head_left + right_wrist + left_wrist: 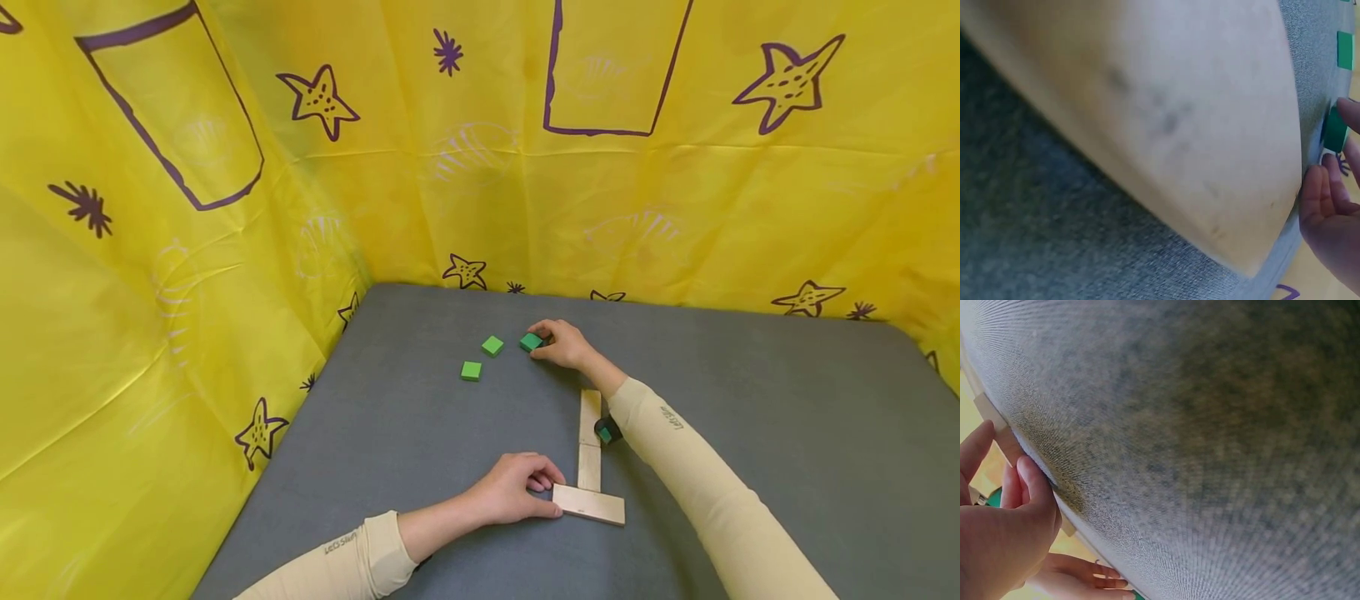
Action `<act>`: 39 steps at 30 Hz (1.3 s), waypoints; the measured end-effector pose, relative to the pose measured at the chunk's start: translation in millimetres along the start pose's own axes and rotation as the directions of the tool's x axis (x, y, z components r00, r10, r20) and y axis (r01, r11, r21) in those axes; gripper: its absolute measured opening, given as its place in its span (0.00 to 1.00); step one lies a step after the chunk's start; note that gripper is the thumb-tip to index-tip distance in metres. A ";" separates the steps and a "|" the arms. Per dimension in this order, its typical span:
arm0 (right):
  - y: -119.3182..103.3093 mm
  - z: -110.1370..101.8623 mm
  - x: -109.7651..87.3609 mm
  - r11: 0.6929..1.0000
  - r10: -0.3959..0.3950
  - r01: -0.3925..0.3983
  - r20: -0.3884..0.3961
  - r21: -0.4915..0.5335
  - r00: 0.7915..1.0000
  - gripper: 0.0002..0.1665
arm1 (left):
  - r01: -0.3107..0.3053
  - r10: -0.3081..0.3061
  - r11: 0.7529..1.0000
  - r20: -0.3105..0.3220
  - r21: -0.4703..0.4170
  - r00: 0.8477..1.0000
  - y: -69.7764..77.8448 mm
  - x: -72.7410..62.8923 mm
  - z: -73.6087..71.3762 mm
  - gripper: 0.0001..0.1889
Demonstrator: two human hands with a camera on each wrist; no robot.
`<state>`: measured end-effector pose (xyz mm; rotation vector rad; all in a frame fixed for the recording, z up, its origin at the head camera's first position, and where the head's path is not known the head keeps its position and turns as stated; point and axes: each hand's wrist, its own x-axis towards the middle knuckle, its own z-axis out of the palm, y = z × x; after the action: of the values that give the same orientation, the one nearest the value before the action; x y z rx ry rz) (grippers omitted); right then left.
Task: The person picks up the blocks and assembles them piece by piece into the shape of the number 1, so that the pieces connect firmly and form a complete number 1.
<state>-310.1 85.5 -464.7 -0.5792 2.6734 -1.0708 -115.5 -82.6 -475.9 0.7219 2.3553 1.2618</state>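
In the head view my left hand (513, 490) holds the left end of a flat wooden block (592, 505) between thumb and fingers. The left wrist view also has this wooden block (1000, 432) between thumb and fingertips. Two more wooden blocks (590, 417) lie end to end in a line running away from it, together making an upside-down T. Farther back, my right hand (564, 343) pinches a dark green block (531, 342) at the table surface. The right wrist view has the fingers around that green block (1335, 130), with a wooden block (1197, 125) looming close to the camera.
Two light green blocks, one nearer (471, 371) and one farther (492, 346), lie left of the right hand on the grey table (750, 400). A yellow cloth (510, 208) with purple drawings rises behind and along the left side. The right forearm reaches past the wooden line.
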 end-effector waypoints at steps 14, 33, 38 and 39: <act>6.1 -2.8 -11.9 0.986 0.063 -0.061 -0.013 0.156 0.998 0.29 | -0.002 0.002 1.000 -0.008 -0.004 1.000 -0.4 0.2 -0.6 0.14; 20.7 -11.0 -42.2 0.885 0.143 -0.147 0.044 0.441 0.989 0.30 | 0.003 -0.003 1.000 0.004 -0.004 1.000 0.5 1.1 1.5 0.14; 22.9 -14.8 -51.6 0.870 0.148 -0.159 0.061 0.466 0.987 0.32 | 0.004 -0.004 1.000 0.003 -0.013 1.000 0.8 1.0 1.4 0.14; 24.0 -15.5 -53.3 0.868 0.149 -0.162 0.064 0.470 0.987 0.32 | 0.005 -0.005 1.000 0.003 -0.016 1.000 0.9 0.9 1.3 0.14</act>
<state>-273.8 133.8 -468.0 -0.2714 2.2536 -1.5784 -115.3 -80.8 -475.9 0.7117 2.3408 1.2745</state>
